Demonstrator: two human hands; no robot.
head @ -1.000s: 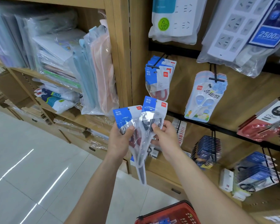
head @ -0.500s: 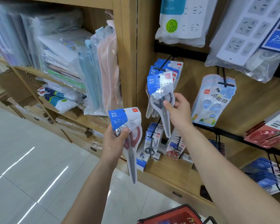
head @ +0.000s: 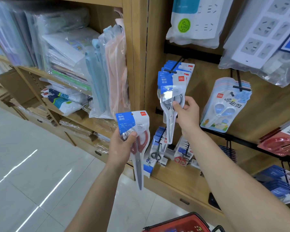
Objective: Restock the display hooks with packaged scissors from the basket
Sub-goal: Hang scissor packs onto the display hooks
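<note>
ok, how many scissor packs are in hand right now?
2. A red-handled pack in the left hand, held low, away from the hooks; a grey-handled pack in the right hand, up against the hanging stack. Either could hide another behind it.

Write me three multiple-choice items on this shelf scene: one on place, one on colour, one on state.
1. Where is the grey-handled pack held by the right hand?
A. in the basket
B. up against the hanging blue-topped packs
C. on the floor

2. What colour are the scissor handles in the lower pack, held by the left hand?
A. green
B. yellow
C. red

3. What is the left hand doing?
A. gripping its pack
B. hanging empty
C. resting on a shelf

Answers: 1 B, it overlaps that stack; 2 C, red loops show beside the thumb; 3 A, thumb and fingers curl round the pack.
</note>
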